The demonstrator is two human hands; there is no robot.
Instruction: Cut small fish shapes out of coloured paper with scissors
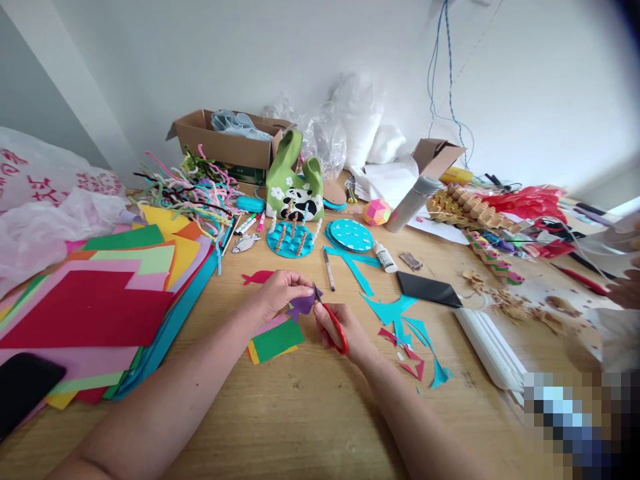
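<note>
My left hand pinches a small purple felt piece, part of which has a fish-like outline. Red-handled scissors are in my right hand, their blades at the right edge of the purple felt. Just behind my left hand lies a red fish-shaped cutout. Below the hands, a green felt rectangle rests on pink and yellow pieces. Red scraps and blue scraps are scattered to the right of my right hand.
Coloured felt sheets are stacked at left, beside a black phone. Pipe cleaners, a green panda bag, blue discs, a glue bottle and a silver flask stand behind. Another person's hand shows at right.
</note>
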